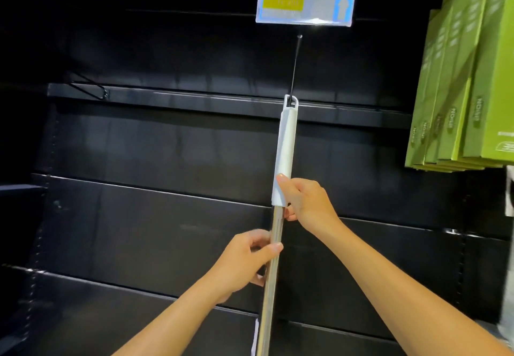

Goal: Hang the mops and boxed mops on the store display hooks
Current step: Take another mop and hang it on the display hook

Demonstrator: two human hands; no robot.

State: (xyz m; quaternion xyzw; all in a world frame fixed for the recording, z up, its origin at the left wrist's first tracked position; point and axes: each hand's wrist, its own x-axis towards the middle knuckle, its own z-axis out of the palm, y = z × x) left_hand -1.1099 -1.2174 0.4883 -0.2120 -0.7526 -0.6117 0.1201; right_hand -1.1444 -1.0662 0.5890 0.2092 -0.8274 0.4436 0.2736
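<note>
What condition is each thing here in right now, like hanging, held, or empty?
Mop handle: upright, its top loop threaded on the hook.
Display hook: carrying the handle's loop.
Left hand: gripping the metal pole.
Right hand: gripping the white grip's lower end.
Green boxes: hanging in a row.
Price tag: above the hook, blurred.

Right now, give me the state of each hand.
Left hand: closed around the mop's metal pole.
Right hand: closed on the mop's white grip.

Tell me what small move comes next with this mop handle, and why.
Probably slide the mop handle further back along the display hook. Its hanging loop already sits over the hook, while the right hand and left hand grip the handle.
</note>
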